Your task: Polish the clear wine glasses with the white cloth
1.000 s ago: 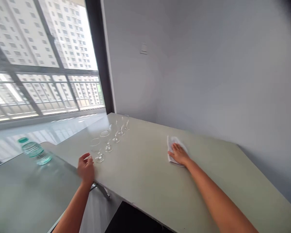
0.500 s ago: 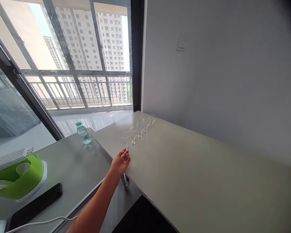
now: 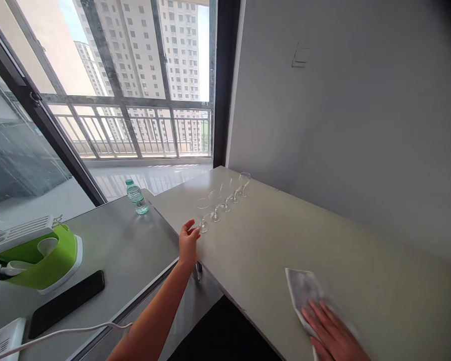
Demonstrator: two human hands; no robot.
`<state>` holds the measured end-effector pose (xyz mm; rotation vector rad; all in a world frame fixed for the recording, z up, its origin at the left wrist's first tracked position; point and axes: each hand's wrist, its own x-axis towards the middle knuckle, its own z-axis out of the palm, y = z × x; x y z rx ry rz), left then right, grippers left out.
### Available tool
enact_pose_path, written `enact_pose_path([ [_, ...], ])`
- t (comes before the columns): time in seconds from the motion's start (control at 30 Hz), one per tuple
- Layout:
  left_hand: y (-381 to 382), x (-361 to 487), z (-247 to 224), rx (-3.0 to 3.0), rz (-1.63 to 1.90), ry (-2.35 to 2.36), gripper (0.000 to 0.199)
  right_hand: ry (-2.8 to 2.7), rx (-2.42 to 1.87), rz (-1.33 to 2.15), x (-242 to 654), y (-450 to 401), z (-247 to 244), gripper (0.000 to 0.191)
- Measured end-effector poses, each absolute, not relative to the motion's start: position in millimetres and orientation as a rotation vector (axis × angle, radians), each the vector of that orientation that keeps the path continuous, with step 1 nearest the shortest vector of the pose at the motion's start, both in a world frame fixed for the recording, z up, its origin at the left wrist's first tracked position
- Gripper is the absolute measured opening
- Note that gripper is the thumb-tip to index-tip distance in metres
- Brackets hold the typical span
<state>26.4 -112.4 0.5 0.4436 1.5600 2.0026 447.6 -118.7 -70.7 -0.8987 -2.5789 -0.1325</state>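
Observation:
Several clear stemmed wine glasses stand upright in a slanting row along the far left part of the pale table. My left hand is beside the nearest wine glass, fingertips by its foot and lower stem. The fingers look apart; whether they still touch the glass is hard to see. At the lower right, my right hand lies flat with fingers stretched out on a whitish cloth, pressing it to the tabletop. The cloth is slightly blurred, and part of it is hidden under the hand.
On the grey side table stand a water bottle and a green-and-white holder. A black phone and a white cable lie there too. A grey wall borders the pale table.
My right hand has come into view with the cloth at the lower right. My left hand's fingers have spread beside the nearest glass. The view has shifted, moving the scene slightly right.

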Motion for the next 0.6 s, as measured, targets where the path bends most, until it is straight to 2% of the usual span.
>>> enact_pose_path([
  [0.17, -93, 16, -4, 0.639, 1.917, 1.539, 0.064, -2.784, -0.627, -0.148, 345, -97, -32, 0.042],
  [0.33, -76, 12, -4, 0.778, 1.874, 1.597, 0.075, -2.779, -0.833, 0.018, 299, -89, -11, 0.051],
  [0.4, -72, 13, -2, 0.808, 1.822, 1.598, 0.076, -2.754, -0.913, 0.040, 295, -90, -9, 0.055],
  [0.6, -70, 18, 4, 0.824, 1.772, 1.635, 0.064, -2.707, -1.016, 0.035, 308, -102, -7, 0.044],
])
